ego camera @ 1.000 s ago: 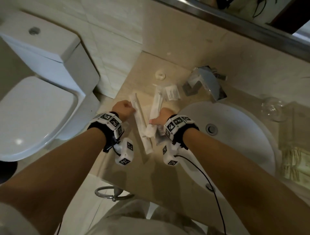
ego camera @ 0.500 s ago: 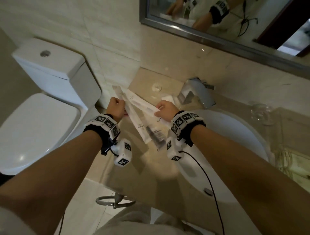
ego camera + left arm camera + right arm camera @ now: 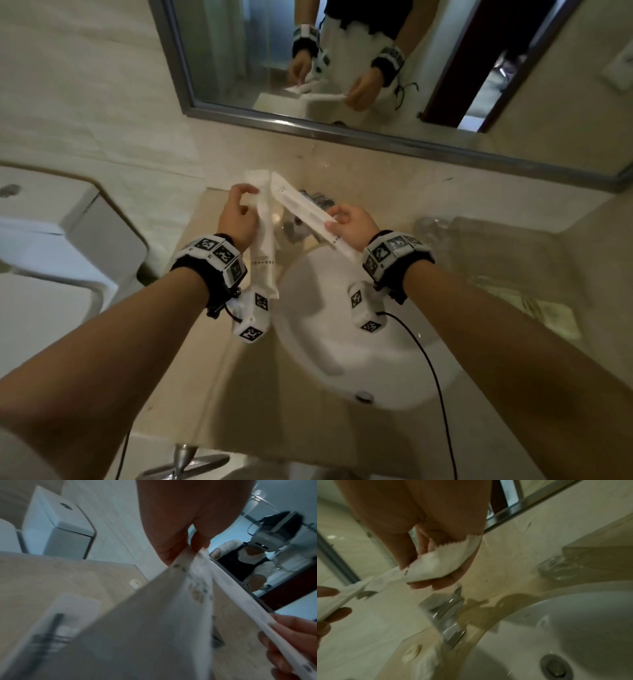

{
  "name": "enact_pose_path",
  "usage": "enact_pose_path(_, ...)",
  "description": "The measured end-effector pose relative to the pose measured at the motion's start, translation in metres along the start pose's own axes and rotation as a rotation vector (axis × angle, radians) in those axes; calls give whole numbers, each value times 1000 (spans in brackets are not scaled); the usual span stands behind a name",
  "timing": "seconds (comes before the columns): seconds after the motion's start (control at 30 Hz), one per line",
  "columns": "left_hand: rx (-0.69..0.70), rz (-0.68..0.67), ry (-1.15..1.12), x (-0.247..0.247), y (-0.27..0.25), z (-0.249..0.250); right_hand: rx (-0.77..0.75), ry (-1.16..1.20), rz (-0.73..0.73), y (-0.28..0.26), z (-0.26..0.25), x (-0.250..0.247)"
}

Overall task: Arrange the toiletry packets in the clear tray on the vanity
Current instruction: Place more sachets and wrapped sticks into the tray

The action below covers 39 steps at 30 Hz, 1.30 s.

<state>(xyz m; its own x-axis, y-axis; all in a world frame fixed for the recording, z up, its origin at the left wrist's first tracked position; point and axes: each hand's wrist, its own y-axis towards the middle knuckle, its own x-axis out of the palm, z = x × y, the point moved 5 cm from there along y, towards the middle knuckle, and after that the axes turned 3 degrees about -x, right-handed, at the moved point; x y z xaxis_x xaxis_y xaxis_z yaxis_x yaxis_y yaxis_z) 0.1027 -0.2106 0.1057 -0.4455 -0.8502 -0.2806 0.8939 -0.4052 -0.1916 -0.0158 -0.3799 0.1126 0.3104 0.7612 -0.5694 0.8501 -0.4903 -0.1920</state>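
Each hand holds one long white toiletry packet above the back of the vanity. My left hand (image 3: 250,197) (image 3: 188,553) pinches the upper part of a packet (image 3: 263,246) (image 3: 154,615) that hangs down past the wrist. My right hand (image 3: 334,219) (image 3: 426,566) pinches the near end of a second packet (image 3: 301,205) (image 3: 436,563), which slants up and left until its far end crosses the first. The clear tray (image 3: 513,253) (image 3: 599,555) stands at the right of the counter, away from both hands. Another packet (image 3: 68,615) with a dark item lies on the counter.
The white sink (image 3: 359,335) lies under my wrists, the chrome faucet (image 3: 308,205) (image 3: 447,615) behind the packets. An upturned glass (image 3: 428,226) (image 3: 559,568) stands left of the tray. A small white round piece (image 3: 135,584) sits near the wall. The toilet (image 3: 68,240) is at left and the mirror (image 3: 376,68) above.
Both hands have lifted their packets off the counter and raised them rightward over the faucet. The packets now cross at their upper ends, and the head view has tilted up to the mirror.
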Motion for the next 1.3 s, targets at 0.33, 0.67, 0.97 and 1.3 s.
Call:
enact_pose_path(0.33,17,-293,36,167,-38,49,65,-16,340,-58,93,-134)
enact_pose_path(0.67,-64,-376,25,290,-78,52,165,79,312,-136,190,-205)
enact_pose_path(0.97,-192,-424,-73,365,-105,43,318,-4,66,-181,260,-236)
enact_pose_path(1.3,-174,-382,3,391,-109,32,657,258,-90,-219,324,-238)
